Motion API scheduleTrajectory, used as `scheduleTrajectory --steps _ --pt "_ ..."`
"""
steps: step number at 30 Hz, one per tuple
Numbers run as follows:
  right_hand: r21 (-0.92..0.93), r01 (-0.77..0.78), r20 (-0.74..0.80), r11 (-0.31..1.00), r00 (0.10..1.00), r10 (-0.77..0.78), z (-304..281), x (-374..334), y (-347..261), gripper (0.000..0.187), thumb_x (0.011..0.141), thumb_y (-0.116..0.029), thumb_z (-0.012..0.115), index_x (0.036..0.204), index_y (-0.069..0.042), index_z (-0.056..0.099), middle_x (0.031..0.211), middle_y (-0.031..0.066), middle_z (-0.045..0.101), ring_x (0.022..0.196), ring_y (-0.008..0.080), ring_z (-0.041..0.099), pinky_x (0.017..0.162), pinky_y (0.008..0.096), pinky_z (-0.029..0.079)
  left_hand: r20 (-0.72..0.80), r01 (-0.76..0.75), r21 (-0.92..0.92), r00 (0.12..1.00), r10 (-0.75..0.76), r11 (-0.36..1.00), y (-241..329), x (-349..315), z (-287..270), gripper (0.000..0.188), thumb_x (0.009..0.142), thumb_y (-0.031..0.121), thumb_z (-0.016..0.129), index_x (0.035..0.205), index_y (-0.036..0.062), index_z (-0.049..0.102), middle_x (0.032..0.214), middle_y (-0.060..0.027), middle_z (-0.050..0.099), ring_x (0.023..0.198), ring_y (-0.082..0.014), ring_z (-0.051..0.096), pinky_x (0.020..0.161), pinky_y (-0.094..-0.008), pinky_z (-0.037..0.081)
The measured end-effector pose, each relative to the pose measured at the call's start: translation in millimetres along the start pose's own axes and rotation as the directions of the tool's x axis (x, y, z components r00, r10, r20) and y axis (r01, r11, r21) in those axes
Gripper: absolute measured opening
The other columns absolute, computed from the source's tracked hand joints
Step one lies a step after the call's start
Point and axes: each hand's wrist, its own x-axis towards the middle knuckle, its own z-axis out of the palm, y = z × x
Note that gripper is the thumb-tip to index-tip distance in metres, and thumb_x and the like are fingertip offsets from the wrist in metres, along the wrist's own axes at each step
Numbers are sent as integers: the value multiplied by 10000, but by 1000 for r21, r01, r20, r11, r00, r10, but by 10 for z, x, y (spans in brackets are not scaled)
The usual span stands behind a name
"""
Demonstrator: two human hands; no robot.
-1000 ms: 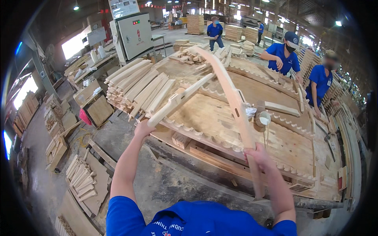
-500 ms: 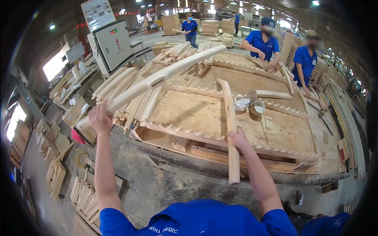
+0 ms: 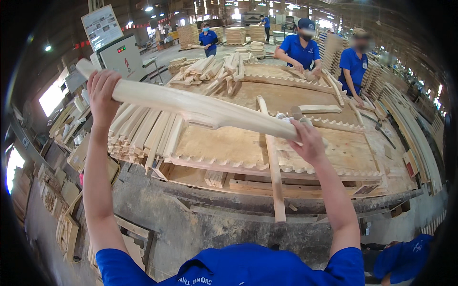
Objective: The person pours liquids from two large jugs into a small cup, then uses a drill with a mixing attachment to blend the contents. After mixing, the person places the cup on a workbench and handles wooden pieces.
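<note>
A long pale wooden rail (image 3: pixel 186 102) with a slot in its middle is held up across my view, above the workbench. My left hand (image 3: pixel 103 90) grips it near its left end, fingers wrapped over the top. Near the other end, my right hand (image 3: pixel 309 142) is closed round the rail. Beneath it a second wooden piece (image 3: pixel 275 178) lies across a scalloped strip (image 3: pixel 224 164) on the bench, its near end jutting past the front edge. The raised rail partly covers a cup and a white crumpled bag.
Stacked wooden slats (image 3: pixel 143 136) lie at the bench's left. The plywood bench top (image 3: pixel 224 143) carries more scalloped strips, a short wooden piece (image 3: pixel 320 109) and a hammer (image 3: pixel 381 128). Two co-workers in blue, one person (image 3: pixel 300 47) and another (image 3: pixel 354 66), stand at the far side.
The rail has swung from slanting up and away to lying across my view. My right hand has left the second wooden piece and taken hold of the rail; my left hand has risen.
</note>
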Motion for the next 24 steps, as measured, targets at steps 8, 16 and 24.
scheduleTrajectory --steps 8,16,24 --pt "254 -475 256 843 873 415 -164 -504 -204 351 791 -273 649 1020 -44 515 709 110 583 644 231 598 568 354 461 462 672 -535 740 -488 512 1802 -519 1038 683 784 295 668 1314 3 352 1219 -152 471 1067 -283 484 949 -350 368" --pt "593 -789 611 160 570 549 140 -1186 -533 230 886 -238 542 922 -20 477 635 25 505 471 104 505 404 259 417 954 847 18 145 263 -532 4449 -1337 -53 912 786 317 644 1411 54 35 1294 -227 377 1170 -292 423 909 -385 415" --pt "577 -817 665 2 470 580 426 -1487 -439 217 908 -227 498 991 -32 451 639 31 494 482 118 522 424 261 447 975 851 15 104 196 -525 4177 -1318 -25 838 765 184 591 1420 39 89 1349 -229 333 1198 -272 418 988 -334 352"
